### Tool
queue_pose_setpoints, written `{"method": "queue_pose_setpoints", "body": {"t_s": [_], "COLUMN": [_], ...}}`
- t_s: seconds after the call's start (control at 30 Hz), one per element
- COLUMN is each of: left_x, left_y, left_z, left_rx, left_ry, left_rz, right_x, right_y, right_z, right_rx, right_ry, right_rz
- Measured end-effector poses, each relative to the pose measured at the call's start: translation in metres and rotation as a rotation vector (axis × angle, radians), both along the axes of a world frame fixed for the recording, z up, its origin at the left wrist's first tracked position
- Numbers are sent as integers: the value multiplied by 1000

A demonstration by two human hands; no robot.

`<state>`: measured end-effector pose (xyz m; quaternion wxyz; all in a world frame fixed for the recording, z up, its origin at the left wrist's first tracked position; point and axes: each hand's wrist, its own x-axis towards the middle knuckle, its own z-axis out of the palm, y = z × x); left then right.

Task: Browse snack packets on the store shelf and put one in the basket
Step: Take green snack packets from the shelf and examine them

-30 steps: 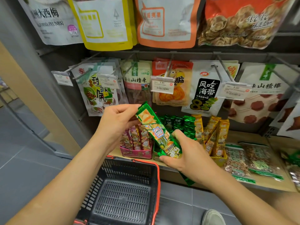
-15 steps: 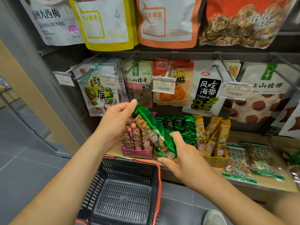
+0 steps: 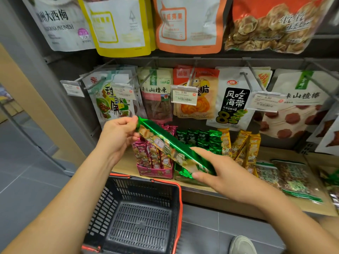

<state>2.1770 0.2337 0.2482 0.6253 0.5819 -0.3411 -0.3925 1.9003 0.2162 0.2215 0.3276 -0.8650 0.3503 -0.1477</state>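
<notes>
The packet (image 3: 175, 143) has rolled further than a second ago: its plain green side now faces up, and the printed face is blurred. The left hand (image 3: 117, 136) pinches its 10 o'clock end, and the right hand (image 3: 225, 175) grips its 4 o'clock end. It hangs before the shelf (image 3: 124, 164), with the basket (image 3: 178, 198) at 6 o'clock.

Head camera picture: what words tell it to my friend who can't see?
Two hands hold a green snack packet by its ends, left hand at the top, right hand at the bottom. Below is an empty basket with a red rim; behind hang more snack bags.
</notes>
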Motion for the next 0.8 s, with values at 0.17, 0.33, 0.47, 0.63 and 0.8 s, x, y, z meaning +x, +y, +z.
{"method": "queue_pose_setpoints", "body": {"t_s": [0.17, 0.33, 0.47, 0.63, 0.8], "left_x": [12, 12, 6, 5, -1], "left_y": [-1, -1, 2, 1, -2], "left_z": [-6, -12, -13, -21, -28], "left_rx": [98, 34, -124, -102, -159], "left_ry": [-313, -783, -909, -971, -1098], "left_rz": [13, 37, 56, 89, 30], "right_x": [-15, -15, -16, -16, -15], "right_y": [-14, -13, -13, -12, -11], "right_z": [9, 10, 16, 27, 31], "right_rx": [-48, 73, 119, 174, 142], "right_ry": [-127, -335, -469, -759, -893], "right_rz": [-178, -294, -277, -312, -380]}}
